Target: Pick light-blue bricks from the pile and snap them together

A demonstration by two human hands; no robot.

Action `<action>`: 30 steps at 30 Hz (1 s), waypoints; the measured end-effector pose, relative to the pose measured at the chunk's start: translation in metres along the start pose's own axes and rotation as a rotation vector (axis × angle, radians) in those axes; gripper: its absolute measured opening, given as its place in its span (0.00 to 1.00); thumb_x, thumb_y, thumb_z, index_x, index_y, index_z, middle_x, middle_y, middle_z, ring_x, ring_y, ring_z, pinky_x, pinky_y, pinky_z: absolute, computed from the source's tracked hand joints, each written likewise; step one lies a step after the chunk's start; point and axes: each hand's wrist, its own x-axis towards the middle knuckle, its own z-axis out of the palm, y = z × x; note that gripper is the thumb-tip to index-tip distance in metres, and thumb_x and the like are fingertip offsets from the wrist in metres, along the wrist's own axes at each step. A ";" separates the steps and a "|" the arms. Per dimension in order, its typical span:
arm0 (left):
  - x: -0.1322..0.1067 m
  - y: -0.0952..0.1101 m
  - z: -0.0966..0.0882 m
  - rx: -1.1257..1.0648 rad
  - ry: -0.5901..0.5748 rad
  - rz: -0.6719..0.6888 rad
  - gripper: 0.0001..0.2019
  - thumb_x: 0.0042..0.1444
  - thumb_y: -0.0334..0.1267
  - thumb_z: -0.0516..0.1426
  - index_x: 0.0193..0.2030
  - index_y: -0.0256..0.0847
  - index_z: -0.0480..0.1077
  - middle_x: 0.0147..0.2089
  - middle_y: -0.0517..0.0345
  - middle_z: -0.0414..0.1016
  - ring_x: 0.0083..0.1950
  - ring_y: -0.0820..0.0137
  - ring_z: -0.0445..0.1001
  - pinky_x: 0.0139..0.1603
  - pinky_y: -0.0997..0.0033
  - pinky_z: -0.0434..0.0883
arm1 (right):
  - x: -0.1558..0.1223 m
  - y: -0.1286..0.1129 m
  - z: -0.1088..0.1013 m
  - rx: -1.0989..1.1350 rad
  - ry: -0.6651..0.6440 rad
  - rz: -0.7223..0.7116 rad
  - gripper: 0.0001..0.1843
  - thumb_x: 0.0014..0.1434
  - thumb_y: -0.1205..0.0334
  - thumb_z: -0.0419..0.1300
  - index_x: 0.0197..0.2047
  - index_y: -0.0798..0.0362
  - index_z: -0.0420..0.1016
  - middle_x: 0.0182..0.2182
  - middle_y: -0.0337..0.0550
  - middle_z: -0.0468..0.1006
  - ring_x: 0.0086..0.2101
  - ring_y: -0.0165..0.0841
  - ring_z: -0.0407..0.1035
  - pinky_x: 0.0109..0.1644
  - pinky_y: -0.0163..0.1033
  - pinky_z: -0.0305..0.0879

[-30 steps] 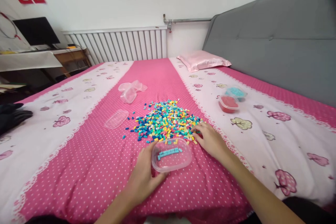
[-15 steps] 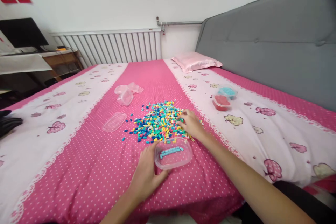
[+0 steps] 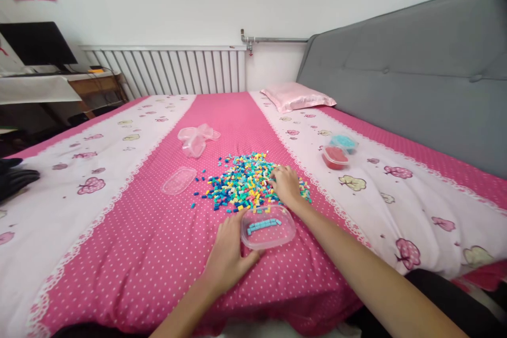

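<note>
My left hand (image 3: 227,248) grips the left side of a clear plastic container (image 3: 287,236), its thumb at the near edge and its fingers at the far left corner. Inside the container, small light-blue bricks (image 3: 264,226) lie lined up in rows. Just beyond it spreads a loose pile of small multicoloured bricks (image 3: 241,182), mostly blue, teal, yellow and white. My right hand (image 3: 285,184) is at the right side of that pile, its fingers curled together and touching the bricks. Whatever is between the fingertips is hidden.
A clear lid (image 3: 179,180) lies left of the pile, with several empty clear containers (image 3: 195,143) behind it. To the right stand a container of red pieces (image 3: 335,157) and one of blue pieces (image 3: 344,142). A pink pillow (image 3: 297,96) lies near the grey headboard (image 3: 407,58).
The right hand's fingers have curled in closer over the pile's right side. My left hand still holds the container, and the whole view has shifted slightly.
</note>
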 end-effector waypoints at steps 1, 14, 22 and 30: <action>0.000 0.000 0.000 0.000 0.003 0.002 0.36 0.63 0.45 0.62 0.73 0.42 0.52 0.64 0.42 0.70 0.64 0.50 0.72 0.65 0.42 0.68 | -0.001 0.002 -0.001 0.022 0.000 -0.003 0.21 0.69 0.52 0.63 0.61 0.51 0.73 0.58 0.50 0.75 0.52 0.41 0.74 0.55 0.53 0.75; -0.001 -0.006 0.003 0.023 0.017 0.029 0.38 0.62 0.45 0.63 0.74 0.46 0.50 0.65 0.43 0.70 0.64 0.49 0.72 0.64 0.43 0.69 | -0.005 0.033 0.004 0.568 -0.108 -0.022 0.21 0.69 0.52 0.63 0.60 0.52 0.73 0.57 0.49 0.76 0.50 0.40 0.75 0.53 0.53 0.76; -0.003 -0.003 0.003 0.048 0.023 0.054 0.38 0.62 0.46 0.63 0.73 0.48 0.48 0.68 0.42 0.68 0.66 0.48 0.70 0.64 0.42 0.70 | -0.046 0.055 0.004 0.881 -0.215 -0.019 0.18 0.70 0.51 0.62 0.56 0.54 0.75 0.48 0.45 0.79 0.41 0.34 0.77 0.45 0.45 0.77; -0.001 0.000 0.002 0.072 0.017 0.061 0.39 0.62 0.45 0.63 0.74 0.48 0.47 0.68 0.41 0.68 0.66 0.48 0.70 0.64 0.42 0.70 | -0.047 0.040 -0.015 0.919 -0.139 -0.045 0.12 0.66 0.59 0.58 0.43 0.54 0.82 0.35 0.44 0.82 0.28 0.32 0.74 0.36 0.41 0.74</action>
